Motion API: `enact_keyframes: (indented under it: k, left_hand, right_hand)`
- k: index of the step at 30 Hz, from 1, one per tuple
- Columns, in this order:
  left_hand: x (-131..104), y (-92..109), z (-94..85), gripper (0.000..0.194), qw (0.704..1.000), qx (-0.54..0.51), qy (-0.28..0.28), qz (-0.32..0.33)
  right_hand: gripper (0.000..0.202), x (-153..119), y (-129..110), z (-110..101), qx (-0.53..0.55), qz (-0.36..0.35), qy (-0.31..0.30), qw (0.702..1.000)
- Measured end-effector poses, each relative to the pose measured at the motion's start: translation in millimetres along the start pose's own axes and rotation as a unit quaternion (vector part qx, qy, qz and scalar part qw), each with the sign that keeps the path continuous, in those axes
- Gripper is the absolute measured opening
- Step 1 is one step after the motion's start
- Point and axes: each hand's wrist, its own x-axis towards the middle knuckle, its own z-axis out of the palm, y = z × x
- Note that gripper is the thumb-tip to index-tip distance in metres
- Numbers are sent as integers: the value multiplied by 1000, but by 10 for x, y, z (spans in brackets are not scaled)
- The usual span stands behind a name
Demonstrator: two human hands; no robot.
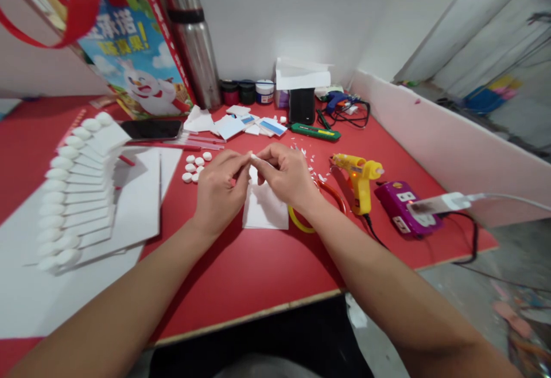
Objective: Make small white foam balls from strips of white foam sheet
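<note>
My left hand point(221, 191) and my right hand point(288, 174) meet over the middle of the table, thumbs and forefingers pinched together on a small white piece point(253, 158). Most of that piece is hidden by the fingertips, so its kind is unclear. Directly beneath lies a white card point(266, 214). Several white round discs point(189, 168) sit by my left hand. Farther left, a curved white card structure point(92, 194) carries a row of similar discs along its outer edge. Under my right wrist are a yellow ring point(297, 223) and an orange-red ring point(338, 194).
To the right are a yellow glue gun point(359, 177) and a purple power strip point(407, 209) with cables. A green cutter point(315, 132), card scraps point(232, 127), a phone point(150, 129), paint jars point(247, 92), a steel flask point(193, 45) and a printed bag point(138, 51) stand or lie behind.
</note>
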Motion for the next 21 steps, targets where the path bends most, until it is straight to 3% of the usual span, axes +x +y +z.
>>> enact_keyframes:
  k: [4, 8, 10, 13, 15, 17, 19, 21]
  left_hand:
    - [8, 37, 2, 16, 992, -108, 2, -68]
    - [18, 17, 19, 14, 940, -271, -12, -207]
    - [17, 4, 24, 17, 925, -301, -29, -230]
    - [14, -1, 20, 19, 930, -289, -35, -225]
    - [14, -6, 15, 19, 939, -263, -27, -221]
    - [14, -29, 11, 18, 947, -235, -17, -219]
    - [14, -65, 9, 18, 954, -211, -14, -214]
    - [17, -99, 6, 19, 958, -196, -20, -208]
  right_hand:
    - [17, 16, -30, -54, 18, -16, 4, 1000]
    - [14, 21, -30, -75, 33, -29, -22, 999]
    - [14, 20, -14, -73, 28, -33, -26, 999]
    - [18, 23, -4, -66, 19, -28, -28, 999]
    - [24, 36, -27, -71, 59, 13, -40, 997]
    - [33, 59, -66, -94, 150, 107, -63, 981]
    - [42, 87, -105, -132, 246, 221, -96, 939]
    - [45, 111, -130, -170, 307, 290, -132, 897]
